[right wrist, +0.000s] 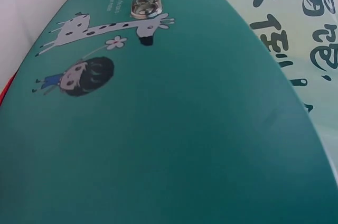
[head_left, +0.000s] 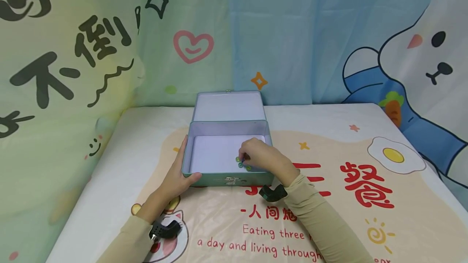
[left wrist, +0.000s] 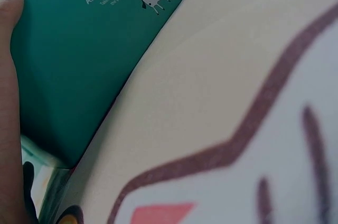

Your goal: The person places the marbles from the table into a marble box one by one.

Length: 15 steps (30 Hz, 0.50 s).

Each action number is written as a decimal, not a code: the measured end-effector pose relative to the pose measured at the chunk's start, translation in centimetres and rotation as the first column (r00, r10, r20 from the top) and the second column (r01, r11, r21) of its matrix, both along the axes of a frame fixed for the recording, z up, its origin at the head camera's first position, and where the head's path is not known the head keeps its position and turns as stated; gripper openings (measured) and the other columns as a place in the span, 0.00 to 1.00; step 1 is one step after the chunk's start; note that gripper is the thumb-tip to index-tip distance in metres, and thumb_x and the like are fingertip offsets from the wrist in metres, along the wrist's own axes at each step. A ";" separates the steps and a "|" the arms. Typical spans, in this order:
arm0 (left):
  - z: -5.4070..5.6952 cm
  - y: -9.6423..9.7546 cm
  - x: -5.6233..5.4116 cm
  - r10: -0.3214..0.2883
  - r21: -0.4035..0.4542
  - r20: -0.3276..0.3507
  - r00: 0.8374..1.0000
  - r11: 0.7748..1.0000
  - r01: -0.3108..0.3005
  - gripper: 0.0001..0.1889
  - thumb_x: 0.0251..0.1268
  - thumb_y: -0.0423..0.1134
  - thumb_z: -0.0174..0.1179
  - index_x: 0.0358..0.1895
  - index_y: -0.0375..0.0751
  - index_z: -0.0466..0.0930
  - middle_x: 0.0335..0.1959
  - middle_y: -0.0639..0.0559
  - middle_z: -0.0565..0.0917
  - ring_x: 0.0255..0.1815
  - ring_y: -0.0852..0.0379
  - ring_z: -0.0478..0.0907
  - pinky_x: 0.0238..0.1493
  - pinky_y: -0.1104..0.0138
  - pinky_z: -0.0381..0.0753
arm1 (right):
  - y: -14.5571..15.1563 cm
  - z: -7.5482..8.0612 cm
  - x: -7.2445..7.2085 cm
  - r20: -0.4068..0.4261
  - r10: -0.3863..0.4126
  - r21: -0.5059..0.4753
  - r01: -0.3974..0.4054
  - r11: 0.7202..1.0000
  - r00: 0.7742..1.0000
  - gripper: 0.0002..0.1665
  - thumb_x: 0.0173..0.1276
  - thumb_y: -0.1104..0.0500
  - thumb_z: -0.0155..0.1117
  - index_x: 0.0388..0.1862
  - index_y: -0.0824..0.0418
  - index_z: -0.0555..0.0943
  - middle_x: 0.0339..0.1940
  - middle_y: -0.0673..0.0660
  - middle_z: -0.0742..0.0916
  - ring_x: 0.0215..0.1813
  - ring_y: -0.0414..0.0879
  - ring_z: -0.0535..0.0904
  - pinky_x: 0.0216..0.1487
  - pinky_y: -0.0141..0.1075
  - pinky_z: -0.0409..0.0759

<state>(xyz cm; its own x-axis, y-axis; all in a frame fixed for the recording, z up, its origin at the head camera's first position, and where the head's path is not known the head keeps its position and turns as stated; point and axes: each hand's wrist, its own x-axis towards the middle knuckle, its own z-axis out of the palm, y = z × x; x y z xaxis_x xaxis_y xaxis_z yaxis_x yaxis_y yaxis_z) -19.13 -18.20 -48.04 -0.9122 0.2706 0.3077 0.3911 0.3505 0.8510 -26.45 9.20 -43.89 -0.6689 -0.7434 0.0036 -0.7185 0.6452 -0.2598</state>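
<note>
A green tin box [head_left: 226,179] stands on the table with its hinged lid [head_left: 228,106] raised at the back. My left hand [head_left: 177,180] grips the box's front left corner, thumb on the front wall and fingers along the left side. The right hand [head_left: 259,155] reaches inside near the right wall, its fingers bent down to the floor of the box. Beside its fingertips lie several small round green pieces that look like glass marbles [head_left: 248,168]. Whether the fingertips pinch one is hidden. Only the front wall [right wrist: 174,129] and clasp [right wrist: 145,5] fill the right wrist view.
A printed tablecloth [head_left: 420,198] with red characters, a fried egg and a cat covers the table. Behind the table hangs a patterned cloth backdrop [head_left: 274,31]. Each wrist wears a black band, such as the left wristband [head_left: 166,229].
</note>
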 end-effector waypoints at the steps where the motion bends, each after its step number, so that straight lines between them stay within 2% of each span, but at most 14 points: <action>1: 0.4 0.1 0.2 -0.002 -0.002 0.000 1.000 1.000 0.002 0.59 0.53 0.59 0.65 0.76 0.39 0.32 0.76 0.32 0.42 0.72 0.28 0.50 0.63 0.35 0.53 | 0.0 0.0 0.0 0.001 0.002 0.003 -0.002 1.000 1.000 0.03 0.55 0.65 0.72 0.29 0.58 0.87 0.29 0.49 0.85 0.31 0.38 0.75 0.38 0.32 0.76; 5: 1.1 0.3 0.5 0.000 -0.009 0.001 1.000 1.000 0.000 0.59 0.53 0.58 0.64 0.76 0.38 0.32 0.76 0.31 0.42 0.71 0.28 0.50 0.63 0.35 0.54 | -0.1 0.0 0.0 0.007 0.002 0.016 -0.002 1.000 1.000 0.03 0.55 0.65 0.72 0.29 0.57 0.87 0.29 0.48 0.85 0.31 0.38 0.74 0.38 0.31 0.76; 15: 0.8 0.2 0.3 0.001 -0.001 0.003 1.000 1.000 -0.001 0.60 0.53 0.58 0.65 0.76 0.34 0.32 0.76 0.31 0.42 0.72 0.28 0.48 0.64 0.36 0.51 | -0.1 0.0 0.1 -0.007 0.027 0.049 -0.026 0.998 1.000 0.03 0.55 0.66 0.71 0.28 0.58 0.86 0.27 0.49 0.83 0.30 0.38 0.72 0.36 0.31 0.74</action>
